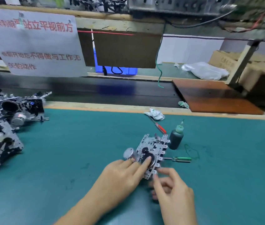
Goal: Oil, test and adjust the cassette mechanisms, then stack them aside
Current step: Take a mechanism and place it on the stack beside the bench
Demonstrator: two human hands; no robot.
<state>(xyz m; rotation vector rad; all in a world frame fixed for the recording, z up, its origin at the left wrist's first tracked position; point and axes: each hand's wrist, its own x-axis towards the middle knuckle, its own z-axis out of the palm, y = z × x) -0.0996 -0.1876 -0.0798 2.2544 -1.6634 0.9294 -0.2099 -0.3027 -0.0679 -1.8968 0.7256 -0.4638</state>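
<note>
Two bare hands are engaged on one small silver stamped-metal cassette mechanism [152, 151], which lies on the teal work mat [79, 151], right of centre and near the front. The left hand [122, 174] is laid with its fingers nearly straight, the index fingertip [148, 159] pressed on the black round flywheel [149, 158]; nothing is gripped by it. The right hand [172, 189] is held with fingers curled, and the near corner of the chassis appears to be pinched between thumb and forefinger, though motion blur obscures the contact.

The mechanism is judged light but rigid: thin perforated sheet metal with sharp tabs, black plastic gears and a smooth cylindrical silver motor [131, 154] at its left edge. Belts and levers are judged fragile; handling by the frame edges is advised, clear of the flywheel once oiled, since slipperiness is to be expected there.

Just beside the mechanism's right side stands a dark soft-plastic oil bottle with a green needle nozzle [176, 138], upright. A green-handled screwdriver [179, 158] lies with its tip at the chassis; a red-handled screwdriver [160, 127] lies behind, near a crumpled white rag [155, 114]. A stack of further silver-and-black mechanisms [2, 124] occupies the mat's left edge, well apart.
</note>
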